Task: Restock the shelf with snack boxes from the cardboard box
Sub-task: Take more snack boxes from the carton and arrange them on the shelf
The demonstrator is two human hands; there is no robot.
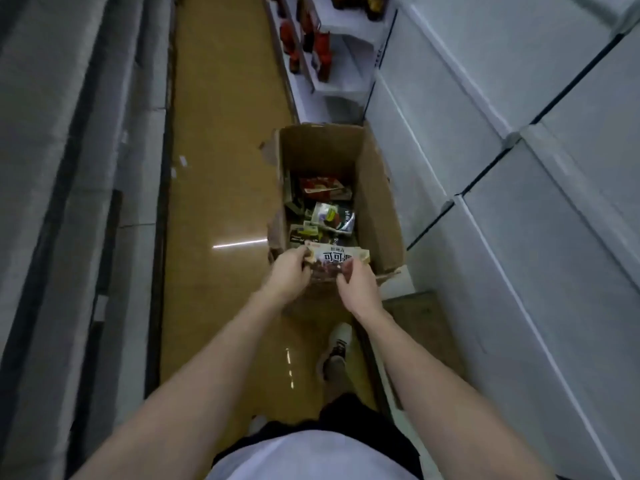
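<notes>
Brown-and-cream snack box (334,259) sits over the cardboard box's (377,206) 6 o'clock rim, left hand (289,271) gripping its left end, right hand (356,284) fingers pinching its right end. White shelf (519,168) stands at 3 o'clock.

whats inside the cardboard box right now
A loose jumble of snack packs sits low in the cardboard box, including a red pack and a white pack. Anything beneath them is covered.
</notes>
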